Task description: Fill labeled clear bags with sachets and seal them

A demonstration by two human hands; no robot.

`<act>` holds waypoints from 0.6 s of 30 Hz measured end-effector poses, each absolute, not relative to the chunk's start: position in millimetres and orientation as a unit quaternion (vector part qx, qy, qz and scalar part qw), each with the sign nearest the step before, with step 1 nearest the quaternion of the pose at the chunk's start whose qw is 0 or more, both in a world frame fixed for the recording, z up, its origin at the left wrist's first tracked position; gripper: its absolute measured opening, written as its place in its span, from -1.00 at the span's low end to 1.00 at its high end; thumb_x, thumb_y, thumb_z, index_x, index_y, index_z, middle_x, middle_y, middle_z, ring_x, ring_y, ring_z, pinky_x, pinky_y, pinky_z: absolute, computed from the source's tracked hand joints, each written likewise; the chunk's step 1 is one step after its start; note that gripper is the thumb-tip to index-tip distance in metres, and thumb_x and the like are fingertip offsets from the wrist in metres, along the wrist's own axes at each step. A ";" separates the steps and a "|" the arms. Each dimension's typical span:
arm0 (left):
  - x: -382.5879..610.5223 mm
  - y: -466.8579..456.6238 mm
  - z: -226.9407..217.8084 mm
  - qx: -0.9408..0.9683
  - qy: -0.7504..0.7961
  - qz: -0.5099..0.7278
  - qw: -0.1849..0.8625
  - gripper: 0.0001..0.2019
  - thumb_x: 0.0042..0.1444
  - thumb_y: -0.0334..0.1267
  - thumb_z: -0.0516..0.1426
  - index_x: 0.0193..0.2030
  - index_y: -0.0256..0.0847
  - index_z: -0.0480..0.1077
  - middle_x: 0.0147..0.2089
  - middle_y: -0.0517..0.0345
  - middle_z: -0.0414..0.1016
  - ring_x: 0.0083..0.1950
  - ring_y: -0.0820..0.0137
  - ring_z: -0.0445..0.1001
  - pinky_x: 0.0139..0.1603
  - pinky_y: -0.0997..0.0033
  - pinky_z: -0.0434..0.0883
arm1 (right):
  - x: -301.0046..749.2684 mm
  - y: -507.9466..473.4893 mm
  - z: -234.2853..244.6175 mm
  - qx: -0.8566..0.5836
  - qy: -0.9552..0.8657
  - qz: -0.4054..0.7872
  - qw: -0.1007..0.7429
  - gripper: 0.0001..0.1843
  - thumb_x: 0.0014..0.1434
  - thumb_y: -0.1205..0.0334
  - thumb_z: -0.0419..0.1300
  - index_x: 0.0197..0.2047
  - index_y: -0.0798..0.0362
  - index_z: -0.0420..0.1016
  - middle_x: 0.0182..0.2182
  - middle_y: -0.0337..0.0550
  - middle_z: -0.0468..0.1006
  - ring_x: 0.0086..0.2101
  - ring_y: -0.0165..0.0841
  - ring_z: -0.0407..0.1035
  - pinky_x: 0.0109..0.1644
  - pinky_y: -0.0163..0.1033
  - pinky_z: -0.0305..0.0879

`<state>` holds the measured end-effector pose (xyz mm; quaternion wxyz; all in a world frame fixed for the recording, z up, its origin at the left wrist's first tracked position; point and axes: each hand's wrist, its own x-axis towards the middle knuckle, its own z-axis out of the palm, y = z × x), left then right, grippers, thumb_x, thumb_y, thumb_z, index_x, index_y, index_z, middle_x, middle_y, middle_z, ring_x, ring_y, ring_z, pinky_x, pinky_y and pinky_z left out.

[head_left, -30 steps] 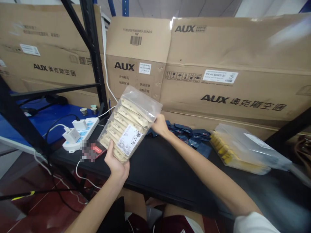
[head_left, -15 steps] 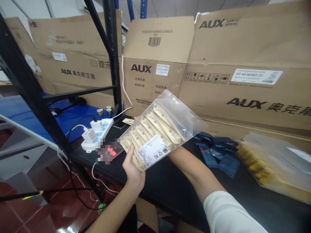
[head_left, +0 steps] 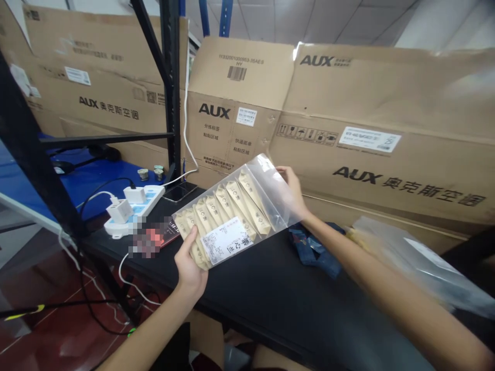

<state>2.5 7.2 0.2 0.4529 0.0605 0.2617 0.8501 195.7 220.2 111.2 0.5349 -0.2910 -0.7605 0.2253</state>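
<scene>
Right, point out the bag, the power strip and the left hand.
Bag [head_left: 232, 214]: head view, on its middle.
Power strip [head_left: 152, 195]: head view, on its far end.
Left hand [head_left: 188, 271]: head view, on the palm.

A white power strip [head_left: 146, 201] carrying two white plug-in chargers [head_left: 120, 211] lies on the black bench [head_left: 270, 293], just beside a black smartphone [head_left: 180, 191]. Dark blue packets [head_left: 312, 251] lie farther right, before large brown AUX cardboard cartons [head_left: 381, 175] standing behind the bench.
</scene>
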 end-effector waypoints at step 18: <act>6.0 3.1 -5.7 0.139 0.289 0.845 0.428 -0.48 0.32 -0.08 0.29 0.38 -0.13 0.54 0.26 -0.04 0.69 0.39 0.05 0.57 0.43 0.09 0.50 | 234.5 98.5 216.5 -0.232 -0.860 0.399 0.216 -0.49 -0.03 0.23 0.57 0.03 -0.02 0.67 -0.28 -0.17 0.73 -0.31 -0.19 0.62 -0.31 -0.09 0.62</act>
